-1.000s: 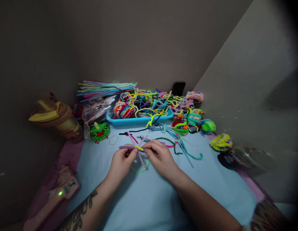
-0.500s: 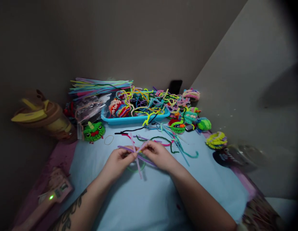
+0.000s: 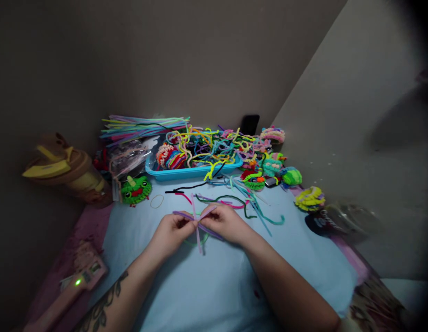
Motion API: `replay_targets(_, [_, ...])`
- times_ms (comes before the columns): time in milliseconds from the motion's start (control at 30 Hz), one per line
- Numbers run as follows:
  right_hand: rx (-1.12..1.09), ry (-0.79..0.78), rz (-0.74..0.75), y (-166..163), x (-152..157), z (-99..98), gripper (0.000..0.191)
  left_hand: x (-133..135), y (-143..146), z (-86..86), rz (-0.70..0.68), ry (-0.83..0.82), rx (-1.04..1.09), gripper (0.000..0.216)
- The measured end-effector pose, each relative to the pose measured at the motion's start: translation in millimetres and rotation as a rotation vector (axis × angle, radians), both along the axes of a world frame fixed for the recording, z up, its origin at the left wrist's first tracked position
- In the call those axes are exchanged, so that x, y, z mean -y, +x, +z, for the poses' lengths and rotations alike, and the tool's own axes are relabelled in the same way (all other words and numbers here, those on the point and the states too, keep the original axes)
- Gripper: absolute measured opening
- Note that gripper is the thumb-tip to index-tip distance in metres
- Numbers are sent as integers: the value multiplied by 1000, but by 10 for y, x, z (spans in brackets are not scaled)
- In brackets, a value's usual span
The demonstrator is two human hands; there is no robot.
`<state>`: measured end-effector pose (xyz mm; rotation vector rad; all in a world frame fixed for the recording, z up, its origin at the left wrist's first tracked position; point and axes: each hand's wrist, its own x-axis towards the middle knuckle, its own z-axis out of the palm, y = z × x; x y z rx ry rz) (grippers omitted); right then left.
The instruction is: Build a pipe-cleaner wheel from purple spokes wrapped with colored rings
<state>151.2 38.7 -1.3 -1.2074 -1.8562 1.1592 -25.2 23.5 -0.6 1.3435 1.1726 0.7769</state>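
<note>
Crossed purple and pink pipe cleaners [image 3: 199, 240] are pinched between my two hands above the light blue cloth. My left hand [image 3: 174, 233] closes thumb and fingers near the crossing. On the other side my right hand [image 3: 224, 223] pinches the same pipe cleaners, with a pale purple end sticking out past its fingertips. A darker purple length [image 3: 212, 233] runs under the right fingers. Beneath the hands a green loop [image 3: 203, 240] is partly hidden. Just beyond lie loose dark green [image 3: 231, 197] and teal pipe cleaners [image 3: 265, 216].
A blue tray [image 3: 189, 174] heaped with coloured pipe cleaners stands at the back. A bundle of straight pipe cleaners [image 3: 145, 127] is behind it at left. Fuzzy green figure [image 3: 136, 190], brown cup [image 3: 75, 173], glue gun [image 3: 86, 272] at left; yellow fuzzy piece [image 3: 309, 199] and clear cup [image 3: 345, 219] at right.
Both hands stay pinched on the crossed pipe cleaners and have drawn slightly closer together. The upright pink strand has shifted a little to the right. The view has moved slightly.
</note>
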Motion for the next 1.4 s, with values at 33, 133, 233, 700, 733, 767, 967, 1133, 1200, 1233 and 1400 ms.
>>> replay_targets(33, [22, 17, -16, -10, 3, 0, 6, 4, 5, -2, 5, 4, -4, 24])
replay_targets(133, [62, 68, -79, -25, 7, -9, 8, 11, 20, -12, 34, -2, -19, 24])
replay_targets(233, [62, 59, -154, 21, -20, -24, 7, 5, 19, -17, 136, 29, 6, 24])
replay_targets(700, [-95, 172, -310, -189, 206, 111, 11, 67, 51, -53, 223, 97, -157, 29])
replay_targets(733, [-85, 175, -323, -207, 215, 102, 11, 80, 58, -51, 216, 116, -174, 28])
replay_targets(767, [-75, 180, -333, -222, 222, 93, 11, 91, 63, -50, 207, 138, -183, 27])
replay_targets(967, [-75, 161, -375, -294, 257, 40, 10, 133, 67, -72, 165, 274, -259, 23])
replay_targets(1133, [-141, 141, -352, -316, 272, 19, 6, 140, 48, -88, 183, 321, -316, 22])
replay_targets(1200, [-119, 216, -317, -305, 271, 16, 9, 130, 39, -91, 188, 318, -308, 22])
replay_targets(1233, [-117, 250, -301, -298, 269, 14, 10, 123, 36, -91, 191, 311, -300, 22])
replay_targets(1400, [-156, 308, -260, -275, 255, -9, 13, 84, 31, -70, 215, 234, -250, 24])
